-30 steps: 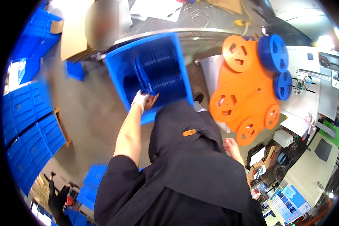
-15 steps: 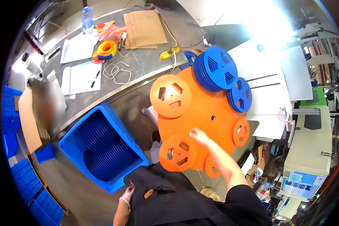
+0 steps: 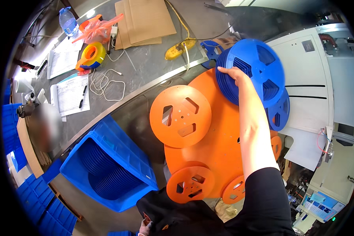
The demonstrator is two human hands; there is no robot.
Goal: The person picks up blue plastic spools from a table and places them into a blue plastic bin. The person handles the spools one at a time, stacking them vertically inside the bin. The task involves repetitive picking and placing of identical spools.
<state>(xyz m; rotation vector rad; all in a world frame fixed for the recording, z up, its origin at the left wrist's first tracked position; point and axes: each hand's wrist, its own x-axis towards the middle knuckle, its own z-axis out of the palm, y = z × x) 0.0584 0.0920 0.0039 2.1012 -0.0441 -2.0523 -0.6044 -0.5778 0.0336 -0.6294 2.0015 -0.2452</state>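
Stretched forward, my right hand [image 3: 233, 74] is at the left rim of a thick stack of blue reels [image 3: 259, 72]. Its thumb reaches over the edge and the other fingers bend in at a cutout, partly hidden. The stack stands at the far side of a round orange turntable [image 3: 220, 133]. At the lower edge, my left hand [image 3: 144, 228], in a whitish glove, rests against my black clothing; its fingers are mostly hidden. Orange discs with cutouts sit around the turntable's rim: one large disc [image 3: 180, 116] at the left, another disc [image 3: 190, 184] nearer me.
A smaller blue reel stack [image 3: 280, 112] stands behind my forearm. At the left, a blue crate [image 3: 126, 145] holds rows of dark blue reels. The grey bench [image 3: 145, 67] carries cardboard, a yellow power strip [image 3: 180, 49], tape, papers and a bottle. A pale machine [image 3: 308, 70] is at the right.
My right hand has moved from above the turntable's middle, forward to the large blue reel stack. The view has shifted closer to the turntable. My left hand stays by my clothing.
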